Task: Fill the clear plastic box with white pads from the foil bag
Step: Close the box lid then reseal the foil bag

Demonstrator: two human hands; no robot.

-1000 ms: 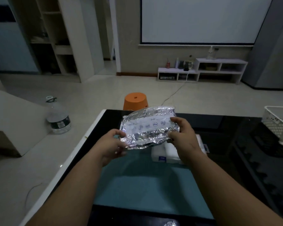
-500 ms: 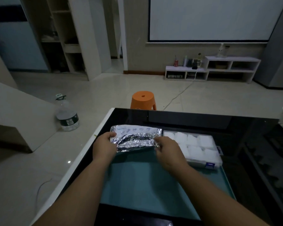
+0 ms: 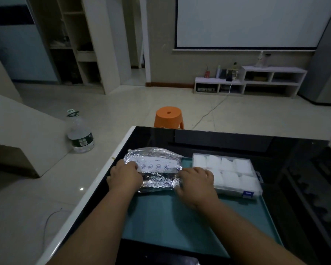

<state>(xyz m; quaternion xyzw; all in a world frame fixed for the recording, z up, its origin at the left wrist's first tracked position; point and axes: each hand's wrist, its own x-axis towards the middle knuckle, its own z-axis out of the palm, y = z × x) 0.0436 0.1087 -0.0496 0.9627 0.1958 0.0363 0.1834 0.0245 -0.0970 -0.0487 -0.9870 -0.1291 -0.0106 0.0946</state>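
Black glossy table [image 3: 237, 146], near field. On it lies a teal mat [image 3: 180, 222], extending from the near edge toward the middle. The clear plastic box [image 3: 257, 189] sits on the far right part of the mat, with a blue latch [image 3: 247, 194] on its near side. The foil bag [image 3: 157, 180] lies flat at the far left corner of the mat, just left of the box, label strip facing up. The left hand [image 3: 125, 176] has its fingers curled over the left end of the bag, grasping it. The right hand [image 3: 196, 183] has its fingers bent onto the crumpled right end of the bag and covers the near left corner of the box. On the floor beyond the table are an orange stool [image 3: 168, 116] and, to the left, a water bottle [image 3: 79, 132]. White pads [image 3: 227, 165] fill the visible compartments of the box.
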